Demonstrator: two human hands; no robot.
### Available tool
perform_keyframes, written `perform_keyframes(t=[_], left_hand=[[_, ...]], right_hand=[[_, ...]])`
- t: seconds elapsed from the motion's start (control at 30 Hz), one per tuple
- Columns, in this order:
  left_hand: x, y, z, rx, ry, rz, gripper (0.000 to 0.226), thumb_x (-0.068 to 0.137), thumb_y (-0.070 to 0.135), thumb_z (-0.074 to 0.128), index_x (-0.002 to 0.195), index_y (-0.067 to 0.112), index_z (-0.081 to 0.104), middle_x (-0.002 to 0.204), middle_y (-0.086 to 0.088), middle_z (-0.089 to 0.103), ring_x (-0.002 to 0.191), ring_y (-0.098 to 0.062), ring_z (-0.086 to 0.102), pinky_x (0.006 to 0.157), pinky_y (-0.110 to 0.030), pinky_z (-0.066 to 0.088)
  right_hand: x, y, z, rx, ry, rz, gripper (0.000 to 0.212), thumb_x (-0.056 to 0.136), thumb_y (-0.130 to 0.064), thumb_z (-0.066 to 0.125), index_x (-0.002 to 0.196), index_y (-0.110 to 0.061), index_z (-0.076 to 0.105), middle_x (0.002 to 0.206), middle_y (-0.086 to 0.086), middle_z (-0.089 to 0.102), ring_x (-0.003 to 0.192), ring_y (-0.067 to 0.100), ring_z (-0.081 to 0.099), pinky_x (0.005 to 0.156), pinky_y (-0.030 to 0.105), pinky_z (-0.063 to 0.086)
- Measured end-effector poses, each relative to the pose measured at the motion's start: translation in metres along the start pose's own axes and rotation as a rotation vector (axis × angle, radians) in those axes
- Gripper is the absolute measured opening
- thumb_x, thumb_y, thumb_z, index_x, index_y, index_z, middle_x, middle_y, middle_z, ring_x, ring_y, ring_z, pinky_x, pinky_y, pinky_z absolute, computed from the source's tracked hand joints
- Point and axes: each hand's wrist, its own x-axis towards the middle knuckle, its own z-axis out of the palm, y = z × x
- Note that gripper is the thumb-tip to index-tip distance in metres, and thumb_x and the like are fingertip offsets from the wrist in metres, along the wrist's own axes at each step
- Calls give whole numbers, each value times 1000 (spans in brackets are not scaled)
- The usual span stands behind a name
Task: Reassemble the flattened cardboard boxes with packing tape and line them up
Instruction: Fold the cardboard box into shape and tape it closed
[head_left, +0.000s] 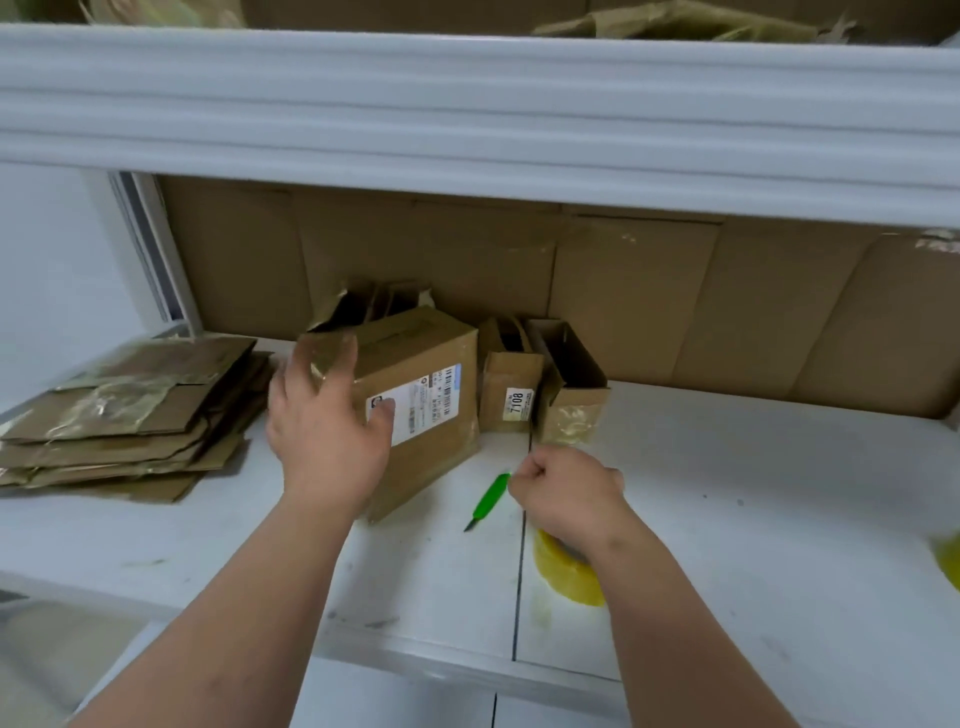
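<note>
Left hand (327, 426): fingers spread, pressing tilted box (415, 395). Right hand (563, 491): fingers curled, contents unclear; green cutter (488, 499) just left, tape roll (566, 571) beneath wrist. Risk: box tips, knocks neighbouring small boxes (540, 384).

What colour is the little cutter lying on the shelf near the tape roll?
Bright green cutter, with a dark blade tip; the head view shows it.

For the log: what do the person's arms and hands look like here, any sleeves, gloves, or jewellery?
Both forearms are bare right to the bottom frame edge, with no sleeve showing. The left hand and right hand wear no gloves. No watch, bracelet or ring is visible on either wrist or hand.
</note>
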Motion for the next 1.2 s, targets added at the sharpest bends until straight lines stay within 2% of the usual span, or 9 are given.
perform_keyframes(t=[0.17, 0.3, 0.4, 0.5, 0.7, 0.83, 1.0, 1.1, 1.2], left_hand=[[6, -24, -10, -273, -64, -72, 41, 99, 17, 54, 137, 30, 55, 162, 9, 22, 127, -10, 48, 88, -14, 37], [4, -43, -23, -449, -14, -76, 37, 99, 17, 57, 134, 30, 60, 157, 13, 34, 121, 3, 45, 76, 5, 30], [11, -54, -33, -709, -8, -133, 36, 95, 26, 63, 120, 52, 62, 140, 7, 57, 121, -6, 56, 101, -20, 45], [19, -52, -46, -873, -1, -183, 34, 94, 27, 64, 103, 60, 65, 118, 3, 70, 108, -18, 67, 97, -43, 53], [21, -38, -51, -954, -30, -230, 26, 89, 26, 71, 107, 44, 67, 106, 7, 72, 93, -12, 70, 74, -34, 57], [17, -26, -45, -960, -71, -271, 29, 87, 33, 73, 116, 32, 69, 109, 4, 71, 95, -14, 69, 71, -33, 54], [8, 12, -31, -959, -150, -265, 20, 91, 37, 67, 108, 26, 68, 96, 2, 71, 81, -17, 68, 64, -29, 51], [2, 41, -17, -1008, -149, -348, 22, 91, 41, 67, 94, 19, 66, 72, -1, 62, 56, -16, 54, 53, -24, 53], [-9, 66, 6, -993, -193, -401, 28, 90, 47, 66, 88, 19, 60, 72, -6, 58, 48, -14, 48, 47, -24, 52]], right_hand=[[4, -25, 19, 118, 22, -48, 13, 93, -32, 52, 83, -31, 60, 87, -15, 65, 91, 8, 59, 102, 32, 30], [10, -30, 32, 268, 129, -45, 24, 93, -31, 57, 116, -36, 57, 128, -6, 54, 117, 16, 52, 110, 41, 33], [18, -34, 36, 437, 257, -26, 65, 87, -37, 63, 144, -34, 34, 147, -2, 38, 135, 24, 37, 113, 50, 34], [24, -39, 33, 754, 224, -58, 66, 88, -38, 66, 144, -38, 30, 142, -9, 49, 131, 18, 46, 110, 43, 38], [14, -37, 10, 1211, 353, -139, 47, 78, -27, 71, 121, -32, 53, 106, -15, 67, 92, -4, 63, 80, 21, 45], [5, -16, -15, 1338, 399, -87, 20, 81, -33, 61, 101, -30, 64, 84, -26, 68, 78, -9, 60, 76, 21, 37], [-6, 28, -30, 1477, 387, 8, 44, 98, -54, 40, 127, -26, 60, 128, -9, 63, 131, 14, 47, 114, 39, 23], [-13, 51, -29, 1324, 336, -16, 84, 73, -82, 49, 140, -32, 51, 144, -14, 49, 139, 9, 36, 112, 35, 23], [-18, 67, -36, 1297, 356, -80, 81, 61, -78, 63, 130, -36, 60, 144, -12, 46, 132, 1, 43, 105, 28, 34]])
